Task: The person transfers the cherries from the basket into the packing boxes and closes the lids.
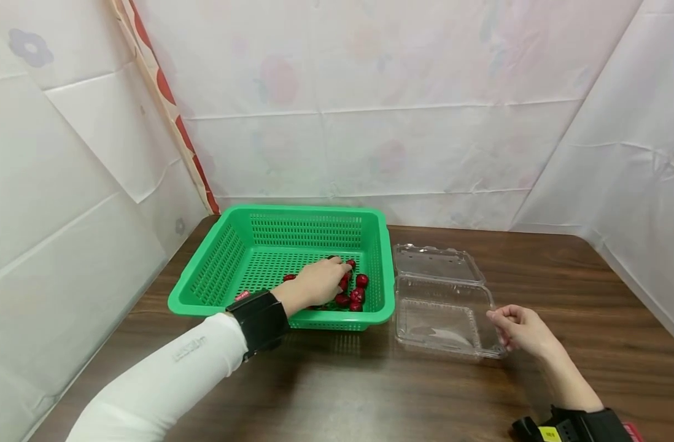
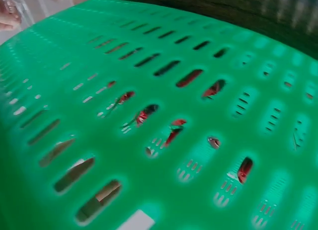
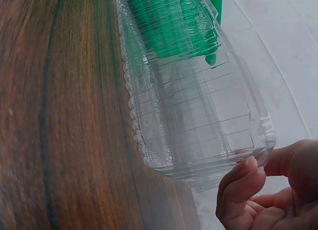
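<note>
Dark red, shiny cherries (image 1: 357,294) lie mostly at the right side of a green plastic basket (image 1: 385,276). My left hand (image 1: 317,282) reaches in over the near rim, its fingertips and thumb among the cherries. Whether it grips one is hidden. The left wrist view is filled by the slotted basket wall (image 2: 164,96), with bits of red behind the slots. To the right of the basket lies a clear plastic clamshell box (image 1: 436,313), its lid (image 1: 436,264) folded back. My right hand (image 1: 519,331) pinches the box's right rim between thumb and fingers.
All this stands on a dark brown wooden table (image 1: 337,393). White patterned sheeting (image 1: 370,153) hangs behind the table and along both sides. The clamshell lies close beside the basket's right wall.
</note>
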### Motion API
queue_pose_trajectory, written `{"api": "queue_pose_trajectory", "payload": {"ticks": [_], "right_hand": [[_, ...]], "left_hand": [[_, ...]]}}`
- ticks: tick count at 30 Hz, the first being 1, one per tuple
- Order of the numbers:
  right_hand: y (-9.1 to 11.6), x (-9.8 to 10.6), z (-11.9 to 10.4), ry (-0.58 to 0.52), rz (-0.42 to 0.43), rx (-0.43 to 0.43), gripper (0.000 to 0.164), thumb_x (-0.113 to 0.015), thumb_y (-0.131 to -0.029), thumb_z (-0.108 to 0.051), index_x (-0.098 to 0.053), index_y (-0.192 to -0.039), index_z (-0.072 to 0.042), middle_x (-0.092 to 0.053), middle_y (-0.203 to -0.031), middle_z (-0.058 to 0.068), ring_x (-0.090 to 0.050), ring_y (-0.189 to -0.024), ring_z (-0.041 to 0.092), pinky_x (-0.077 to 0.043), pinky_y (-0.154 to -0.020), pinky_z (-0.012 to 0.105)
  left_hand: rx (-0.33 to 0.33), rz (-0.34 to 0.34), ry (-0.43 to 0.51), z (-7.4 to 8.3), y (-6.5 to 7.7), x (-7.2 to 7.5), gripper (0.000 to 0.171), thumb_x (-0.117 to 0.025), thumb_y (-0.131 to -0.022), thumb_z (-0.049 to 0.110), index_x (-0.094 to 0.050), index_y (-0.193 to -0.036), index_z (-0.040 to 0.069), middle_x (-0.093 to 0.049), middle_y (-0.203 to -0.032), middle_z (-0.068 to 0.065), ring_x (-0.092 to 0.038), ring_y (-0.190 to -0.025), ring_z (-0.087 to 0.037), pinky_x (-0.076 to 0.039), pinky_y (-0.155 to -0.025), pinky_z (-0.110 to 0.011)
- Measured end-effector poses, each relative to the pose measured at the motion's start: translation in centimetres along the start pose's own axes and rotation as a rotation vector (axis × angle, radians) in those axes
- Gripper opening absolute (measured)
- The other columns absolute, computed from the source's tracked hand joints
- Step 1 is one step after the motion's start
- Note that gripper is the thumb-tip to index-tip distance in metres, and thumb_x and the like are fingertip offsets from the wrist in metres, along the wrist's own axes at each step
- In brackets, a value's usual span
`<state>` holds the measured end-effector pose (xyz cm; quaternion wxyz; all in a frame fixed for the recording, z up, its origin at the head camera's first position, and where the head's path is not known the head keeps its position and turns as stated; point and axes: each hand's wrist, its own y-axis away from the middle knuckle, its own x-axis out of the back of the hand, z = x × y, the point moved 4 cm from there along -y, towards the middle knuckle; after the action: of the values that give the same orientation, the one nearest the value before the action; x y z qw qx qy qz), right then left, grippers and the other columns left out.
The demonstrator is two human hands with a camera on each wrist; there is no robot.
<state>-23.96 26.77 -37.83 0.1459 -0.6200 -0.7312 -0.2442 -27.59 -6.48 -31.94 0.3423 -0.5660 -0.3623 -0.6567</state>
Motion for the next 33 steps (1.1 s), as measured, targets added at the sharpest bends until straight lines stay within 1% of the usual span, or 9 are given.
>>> {"api": "queue_pose_trajectory", "payload": {"ticks": [5, 12, 17, 19, 21, 23, 26, 29, 33], "right_hand": [[-0.04, -0.06, 0.03, -0.003, 0.002, 0.006, 0.030, -0.049, -0.092, -0.022, -0.045, -0.091, 0.008, -0.047, -0.057, 0.001, -0.046, -0.048, 0.011, -0.043, -0.045, 0.028], [-0.10, -0.07, 0.09, -0.010, 0.005, 0.007, 0.031, -0.048, -0.092, -0.022, -0.045, -0.092, 0.009, -0.047, -0.057, 0.001, -0.046, -0.048, 0.010, -0.043, -0.045, 0.028], [-0.10, -0.08, 0.07, -0.005, 0.006, 0.006, 0.031, -0.049, -0.092, -0.022, -0.045, -0.092, 0.009, -0.047, -0.056, 0.001, -0.046, -0.047, 0.011, -0.043, -0.045, 0.028], [-0.09, -0.09, 0.07, 0.000, 0.006, 0.004, 0.031, -0.048, -0.092, -0.022, -0.045, -0.092, 0.009, -0.047, -0.056, 0.001, -0.046, -0.047, 0.011, -0.043, -0.045, 0.028], [-0.10, -0.10, 0.02, 0.002, 0.006, 0.006, 0.031, -0.048, -0.092, -0.022, -0.045, -0.092, 0.009, -0.046, -0.056, 0.001, -0.046, -0.047, 0.011, -0.043, -0.045, 0.028], [-0.08, -0.11, -0.02, 0.002, 0.004, 0.006, 0.031, -0.048, -0.093, -0.022, -0.045, -0.093, 0.010, -0.046, -0.056, 0.001, -0.046, -0.047, 0.011, -0.043, -0.044, 0.028], [-0.06, -0.12, -0.08, 0.000, 0.003, 0.002, 0.032, -0.047, -0.093, -0.022, -0.044, -0.093, 0.010, -0.046, -0.056, 0.001, -0.046, -0.047, 0.011, -0.043, -0.045, 0.028], [-0.05, -0.11, -0.09, 0.000, 0.002, 0.001, 0.032, -0.047, -0.093, -0.022, -0.044, -0.093, 0.010, -0.046, -0.057, 0.001, -0.046, -0.047, 0.011, -0.043, -0.045, 0.028], [-0.10, -0.10, 0.01, -0.005, 0.005, -0.001, 0.031, -0.048, -0.093, -0.022, -0.044, -0.092, 0.009, -0.046, -0.056, 0.001, -0.046, -0.047, 0.011, -0.043, -0.045, 0.028]], "left_hand": [[0.002, -0.011, -0.012, -0.28, -0.54, -0.50, 0.044, -0.061, -0.084, 0.013, -0.049, -0.126, 0.006, -0.049, -0.121, -0.014, -0.052, -0.104, -0.025, -0.048, -0.070, -0.032], [-0.021, 0.012, 0.041, -0.03, -0.66, -0.66, 0.030, -0.061, -0.084, 0.011, -0.059, -0.114, 0.006, -0.060, -0.101, -0.009, -0.058, -0.086, -0.020, -0.047, -0.062, -0.028], [-0.040, 0.046, 0.083, 0.12, -0.62, -0.57, 0.013, -0.061, -0.084, 0.011, -0.066, -0.095, 0.006, -0.061, -0.080, -0.004, -0.056, -0.066, -0.016, -0.044, -0.056, -0.026], [-0.053, 0.059, 0.090, 0.15, -0.65, -0.63, 0.008, -0.060, -0.085, 0.010, -0.067, -0.085, 0.007, -0.056, -0.068, -0.001, -0.050, -0.057, -0.012, -0.039, -0.054, -0.025], [-0.063, 0.069, 0.097, 0.18, -0.68, -0.70, 0.012, -0.058, -0.086, 0.010, -0.066, -0.077, 0.007, -0.050, -0.060, 0.002, -0.043, -0.051, -0.010, -0.034, -0.052, -0.024], [-0.068, 0.078, 0.097, 0.25, -0.73, -0.69, 0.021, -0.056, -0.087, 0.009, -0.060, -0.066, 0.008, -0.041, -0.053, 0.003, -0.034, -0.049, -0.009, -0.028, -0.051, -0.024], [-0.070, 0.091, 0.096, 0.36, -0.79, -0.67, 0.038, -0.054, -0.088, 0.008, -0.040, -0.054, 0.013, -0.025, -0.050, 0.004, -0.021, -0.049, -0.009, -0.021, -0.050, -0.025], [-0.077, 0.106, 0.111, 0.45, -0.76, -0.57, 0.045, -0.049, -0.090, 0.004, -0.020, -0.057, 0.016, -0.011, -0.056, 0.002, -0.011, -0.053, -0.012, -0.015, -0.051, -0.027], [-0.079, 0.110, 0.111, 0.53, -0.67, -0.44, 0.045, -0.045, -0.089, -0.001, -0.018, -0.057, 0.016, -0.008, -0.059, 0.002, -0.008, -0.055, -0.012, -0.012, -0.052, -0.027]]}}
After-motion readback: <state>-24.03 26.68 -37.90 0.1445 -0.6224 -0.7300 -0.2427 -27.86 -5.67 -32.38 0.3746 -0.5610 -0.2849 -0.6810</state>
